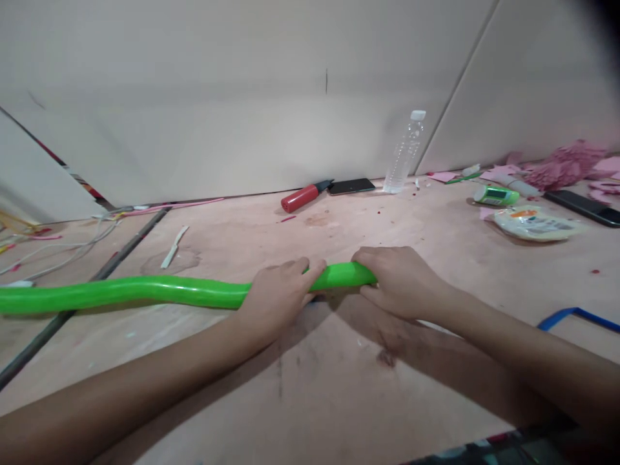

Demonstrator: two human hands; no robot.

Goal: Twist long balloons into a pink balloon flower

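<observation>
A long green balloon (159, 290) stretches from the left edge of the head view to the middle, just above a pinkish wooden surface (329, 400). My left hand (278, 294) is wrapped over it near the centre, fingers closed round it. Further right, my right hand (400, 281) grips the balloon's right end, which is hidden inside the fingers. A short piece of balloon shows between the two hands.
Along the white wall (217, 97) are a red pump (300, 197), a black phone (351, 186) and a clear bottle (404, 155). At the right are a green-labelled roll (495, 196), a plastic packet (530, 223), a dark device (584, 208) and a blue strip (576, 314). White cables (82, 244) lie left.
</observation>
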